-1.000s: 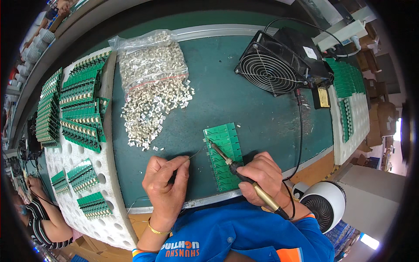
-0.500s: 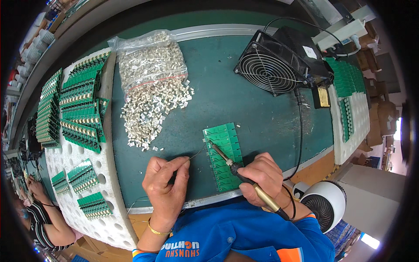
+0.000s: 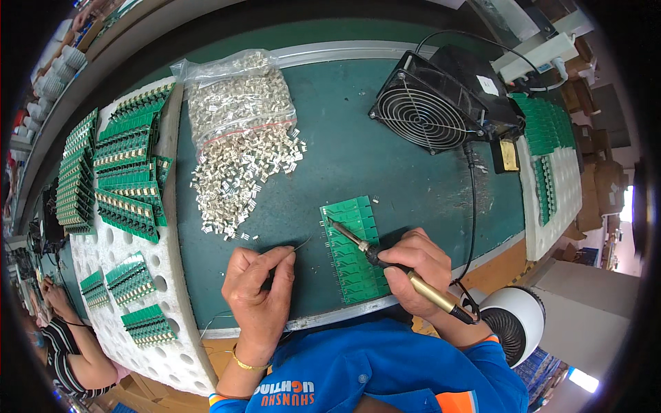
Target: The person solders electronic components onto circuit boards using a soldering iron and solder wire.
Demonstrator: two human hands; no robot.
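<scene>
A green circuit board panel [image 3: 357,265] lies on the dark green work mat, with rows of pins along its left edge. My right hand [image 3: 418,270] grips a soldering iron [image 3: 430,292] with a gold-coloured handle, its tip over the upper left part of the panel. Thumb and forefinger of my left hand [image 3: 258,286] pinch a thin solder wire [image 3: 301,243], whose free end points toward the panel but stays apart from it. More of the wire trails below that hand. One small white connector [image 3: 376,199] lies off the panel's upper right corner.
A plastic bag of white connectors [image 3: 237,96] spills a loose pile [image 3: 234,179] at the back left. White foam boards [image 3: 110,244] hold several finished-looking green boards. A black fan [image 3: 423,113] stands back right; its cable runs down beside my right arm. Another person's arm [image 3: 89,358] shows far left.
My left hand has drawn back slightly, pulling the wire end away from the panel. The soldering iron has shifted a little up and left, its handle lying lower to the right.
</scene>
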